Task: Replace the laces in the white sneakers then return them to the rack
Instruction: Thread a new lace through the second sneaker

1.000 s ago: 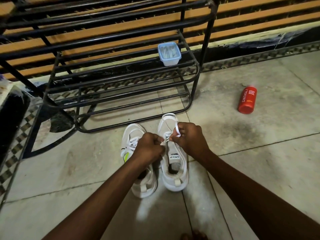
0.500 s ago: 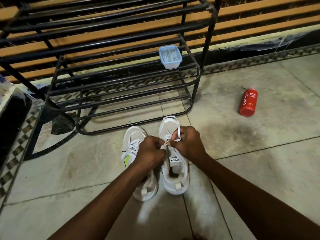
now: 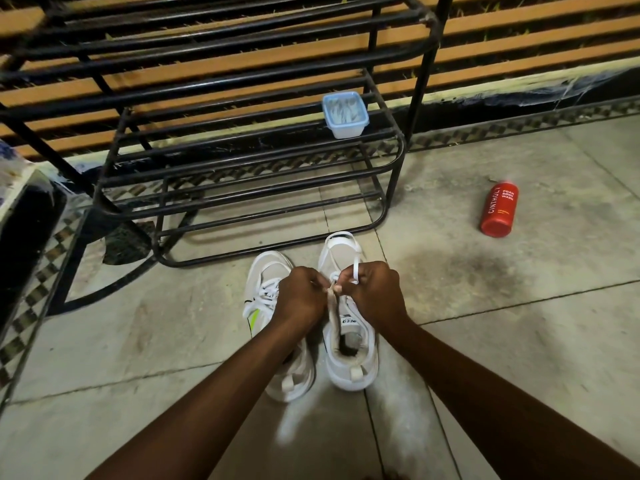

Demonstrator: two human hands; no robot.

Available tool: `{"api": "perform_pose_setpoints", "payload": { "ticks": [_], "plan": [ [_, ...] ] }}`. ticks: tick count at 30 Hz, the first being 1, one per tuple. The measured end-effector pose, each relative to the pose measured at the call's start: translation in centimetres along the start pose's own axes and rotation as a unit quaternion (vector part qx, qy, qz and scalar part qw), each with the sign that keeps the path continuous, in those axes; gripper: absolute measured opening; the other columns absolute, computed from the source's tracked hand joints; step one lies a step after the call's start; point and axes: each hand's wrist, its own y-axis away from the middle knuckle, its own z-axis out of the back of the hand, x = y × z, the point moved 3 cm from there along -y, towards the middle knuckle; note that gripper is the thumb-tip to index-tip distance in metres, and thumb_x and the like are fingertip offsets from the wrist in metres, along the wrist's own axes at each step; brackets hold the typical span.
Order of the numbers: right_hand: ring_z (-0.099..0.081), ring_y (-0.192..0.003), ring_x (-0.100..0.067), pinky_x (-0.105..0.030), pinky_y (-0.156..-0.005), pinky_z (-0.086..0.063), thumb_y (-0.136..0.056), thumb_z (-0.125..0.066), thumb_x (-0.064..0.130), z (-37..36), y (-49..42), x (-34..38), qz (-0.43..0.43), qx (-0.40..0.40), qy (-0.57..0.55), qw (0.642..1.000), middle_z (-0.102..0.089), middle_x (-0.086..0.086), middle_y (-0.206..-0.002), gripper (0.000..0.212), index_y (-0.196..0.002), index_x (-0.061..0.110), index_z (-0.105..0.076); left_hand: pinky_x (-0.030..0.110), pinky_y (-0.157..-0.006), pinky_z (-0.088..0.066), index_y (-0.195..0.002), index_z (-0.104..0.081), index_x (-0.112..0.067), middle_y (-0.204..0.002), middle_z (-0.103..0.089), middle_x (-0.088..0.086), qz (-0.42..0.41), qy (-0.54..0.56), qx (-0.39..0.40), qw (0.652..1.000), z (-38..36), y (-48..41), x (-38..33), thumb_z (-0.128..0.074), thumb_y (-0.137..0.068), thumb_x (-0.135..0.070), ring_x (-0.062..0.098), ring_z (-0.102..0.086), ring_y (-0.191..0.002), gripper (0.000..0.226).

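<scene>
two sneakers (image 3: 350,362), one bottle (image 3: 498,210), one tub (image 3: 345,116)

At lower centre, toes toward the black metal rack (image 3: 400,154) filling the upper left, two white shoes stand side by side — the left-hand sneaker (image 3: 265,289) laced, yellow-green striped; the right-hand sneaker (image 3: 349,358) with its white lace (image 3: 355,270) looped loose.

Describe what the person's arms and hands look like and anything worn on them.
The left forearm and right forearm are bare to the frame's edge, no sleeves showing. The left hand and right hand wear no gloves; no watch, bracelet or ring is visible from this side.
</scene>
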Motion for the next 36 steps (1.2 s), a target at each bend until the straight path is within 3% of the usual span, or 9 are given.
{"api": "perform_pose_setpoints", "payload": {
  "ticks": [4,13,18,21,25,28,31,34,36],
  "plan": [
    [-0.068,-0.065,-0.004,-0.019,-0.065,-0.050,-0.075,-0.083,0.016,0.4,0.0,-0.3,0.025,0.014,0.017,0.999,-0.074,0.009,-0.068,0.008,-0.070,0.021,-0.078,0.017,-0.063,-0.046,-0.071,-0.072,-0.015,-0.071,-0.068,-0.003,-0.029,-0.020,-0.009,0.999,0.0,-0.5,-0.3,-0.070,-0.084,-0.004,0.019,-0.068,-0.081,0.018],
    [-0.059,-0.090,-0.022,-0.030,-0.080,-0.049,-0.067,-0.081,0.015,0.4,3.2,-2.5,0.185,-0.026,0.078,0.979,-0.055,-0.006,-0.100,0.043,-0.106,0.006,-0.065,0.036,-0.076,-0.046,-0.099,-0.057,-0.010,-0.103,-0.065,0.017,-0.085,-0.131,0.016,0.988,-0.4,-0.9,-0.2,-0.055,-0.089,-0.012,0.036,-0.060,-0.100,0.010],
    [-0.057,-0.094,-0.017,-0.021,-0.083,-0.042,-0.066,-0.073,0.008,-0.2,3.9,-3.5,0.171,-0.049,0.087,0.980,-0.052,0.001,-0.105,0.047,-0.109,0.017,-0.057,0.038,-0.066,-0.047,-0.113,-0.051,-0.011,-0.097,-0.062,0.011,-0.206,-0.274,-0.125,0.931,2.4,-1.0,-2.0,-0.058,-0.087,0.002,0.033,-0.062,-0.085,0.030],
    [-0.057,-0.094,-0.016,-0.023,-0.083,-0.046,-0.069,-0.068,0.013,-0.1,3.9,-3.6,0.180,-0.048,0.081,0.979,-0.054,-0.002,-0.105,0.043,-0.110,0.016,-0.058,0.037,-0.066,-0.050,-0.096,-0.048,-0.008,-0.085,-0.063,0.009,-0.199,-0.062,-0.189,0.960,5.6,-1.8,-2.7,-0.042,-0.084,0.018,0.028,-0.066,-0.082,0.030],
    [-0.056,-0.095,-0.018,-0.020,-0.083,-0.042,-0.068,-0.070,0.011,-0.2,4.0,-3.5,0.157,-0.040,0.092,0.983,-0.053,-0.001,-0.106,0.041,-0.107,0.014,-0.061,0.036,-0.056,-0.054,-0.102,-0.043,-0.009,-0.072,-0.061,0.007,-0.050,0.320,-0.018,0.946,3.9,-1.9,-2.8,-0.033,-0.106,0.004,0.025,-0.060,-0.060,0.016],
    [-0.056,-0.095,-0.020,-0.018,-0.083,-0.039,-0.067,-0.076,0.002,-0.3,4.1,-3.5,0.163,-0.050,0.104,0.980,-0.055,-0.006,-0.106,0.042,-0.106,0.010,-0.063,0.034,-0.058,-0.038,-0.100,-0.046,-0.010,-0.080,-0.053,0.004,-0.210,0.101,0.020,0.972,3.5,-2.3,-2.3,-0.041,-0.103,0.002,0.023,-0.046,-0.068,0.014],
    [-0.056,-0.094,-0.023,-0.017,-0.082,-0.038,-0.067,-0.078,-0.003,-0.3,4.1,-3.3,0.171,-0.049,0.109,0.978,-0.055,-0.009,-0.104,0.041,-0.105,0.005,-0.064,0.039,-0.079,-0.045,-0.104,-0.066,-0.012,-0.100,-0.054,0.002,-0.361,-0.267,0.102,0.888,3.0,-2.5,-1.9,-0.060,-0.102,-0.024,0.023,-0.051,-0.094,0.014],
    [-0.056,-0.093,-0.023,-0.018,-0.082,-0.038,-0.068,-0.076,-0.002,-0.2,4.2,-3.2,0.182,-0.049,0.108,0.976,-0.055,-0.009,-0.104,0.039,-0.104,0.006,-0.063,0.038,-0.082,-0.043,-0.098,-0.077,-0.018,-0.110,-0.053,0.001,-0.377,-0.356,0.078,0.852,2.5,-2.4,-2.0,-0.066,-0.097,-0.033,0.023,-0.045,-0.103,0.019],
    [-0.056,-0.094,-0.023,-0.022,-0.082,-0.043,-0.070,-0.072,-0.001,-0.2,4.2,-3.3,0.179,-0.052,0.095,0.978,-0.054,-0.008,-0.105,0.038,-0.105,0.009,-0.062,0.033,-0.084,-0.040,-0.097,-0.073,-0.019,-0.109,-0.055,-0.006,-0.355,-0.301,0.036,0.884,2.7,-2.3,-2.2,-0.065,-0.098,-0.028,0.018,-0.047,-0.104,0.012]
  ]
}}
